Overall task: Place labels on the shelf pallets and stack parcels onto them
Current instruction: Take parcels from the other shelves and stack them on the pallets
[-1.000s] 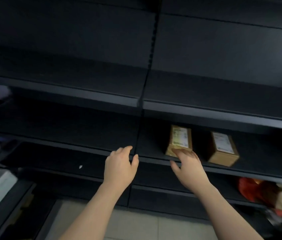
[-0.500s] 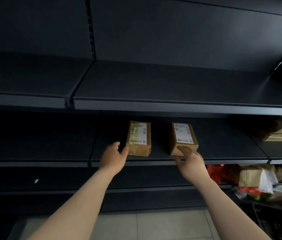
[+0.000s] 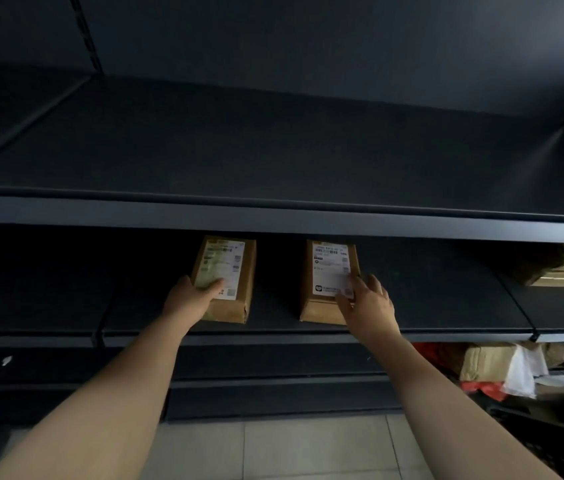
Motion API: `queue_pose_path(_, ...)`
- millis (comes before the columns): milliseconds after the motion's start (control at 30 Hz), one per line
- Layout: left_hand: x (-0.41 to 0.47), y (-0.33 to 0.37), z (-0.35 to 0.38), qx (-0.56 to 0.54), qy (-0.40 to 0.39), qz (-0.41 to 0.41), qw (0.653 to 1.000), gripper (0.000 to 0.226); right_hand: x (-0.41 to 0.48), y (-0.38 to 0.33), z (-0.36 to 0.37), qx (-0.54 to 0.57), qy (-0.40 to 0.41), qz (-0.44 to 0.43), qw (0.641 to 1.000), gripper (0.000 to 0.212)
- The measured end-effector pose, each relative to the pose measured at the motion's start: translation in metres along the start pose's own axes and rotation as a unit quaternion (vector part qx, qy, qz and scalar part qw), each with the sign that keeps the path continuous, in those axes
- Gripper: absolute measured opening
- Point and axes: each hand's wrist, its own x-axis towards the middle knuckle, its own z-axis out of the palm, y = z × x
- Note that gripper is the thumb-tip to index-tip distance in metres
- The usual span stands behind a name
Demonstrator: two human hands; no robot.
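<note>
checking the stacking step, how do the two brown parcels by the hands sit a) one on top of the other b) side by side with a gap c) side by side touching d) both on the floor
b: the left parcel and the right parcel lie flat on the same shelf, with bare shelf showing between them.

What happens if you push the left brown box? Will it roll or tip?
It would probably slide, not roll or tip: the box lies flat on its broad side on the shelf. It looks stiff, with straight edges. The left hand alone holds it, so it may be light.
</note>
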Motion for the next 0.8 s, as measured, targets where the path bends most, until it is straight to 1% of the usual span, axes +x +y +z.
queue_pose_path(67,0.000,-0.002,0.002,0.009,0.013,0.013,1.000,0.063,0.007,0.002,0.005,0.063,-0.005,0.019,0.998,0.063)
queue_pose_path(167,-0.009,-0.002,0.014,0.023,0.039,0.037,0.998,0.058,0.015,0.006,0.008,0.195,-0.024,0.081,0.977,0.073)
queue_pose_path(233,-0.018,0.000,0.029,0.016,0.038,0.050,0.998,0.057,0.018,0.011,0.010,0.246,-0.041,0.104,0.963,0.067)
queue_pose_path(333,-0.024,0.008,0.050,0.011,0.007,0.059,0.998,0.060,0.021,0.015,0.010,0.291,-0.058,0.113,0.948,0.058)
queue_pose_path(400,-0.025,0.012,0.060,0.005,-0.022,0.046,0.999,0.068,0.021,0.015,0.010,0.306,-0.075,0.113,0.942,0.057)
queue_pose_path(500,-0.019,0.006,0.069,0.002,-0.045,0.033,0.998,0.092,0.018,0.013,0.012,0.336,-0.094,0.105,0.931,0.055)
queue_pose_path(533,-0.020,0.005,0.070,-0.012,-0.050,0.032,0.998,0.092,0.016,0.013,0.013,0.349,-0.096,0.100,0.927,0.055)
queue_pose_path(567,-0.024,0.005,0.069,-0.037,-0.061,0.034,0.997,0.086,0.014,0.013,0.014,0.361,-0.096,0.096,0.923,0.056)
queue_pose_path(633,-0.036,0.009,0.068,-0.099,-0.091,0.050,0.990,0.062,0.010,0.013,0.013,0.382,-0.089,0.089,0.916,0.057)
queue_pose_path(667,-0.039,0.008,0.068,-0.126,-0.107,0.057,0.985,0.055,0.008,0.013,0.013,0.393,-0.088,0.087,0.911,0.060)
queue_pose_path(733,-0.045,0.005,0.067,-0.163,-0.124,0.073,0.976,0.060,0.005,0.015,0.012,0.415,-0.090,0.077,0.902,0.071)
queue_pose_path(800,-0.054,0.000,0.062,-0.185,-0.122,0.087,0.971,0.066,0.001,0.015,0.011,0.435,-0.090,0.066,0.893,0.080)
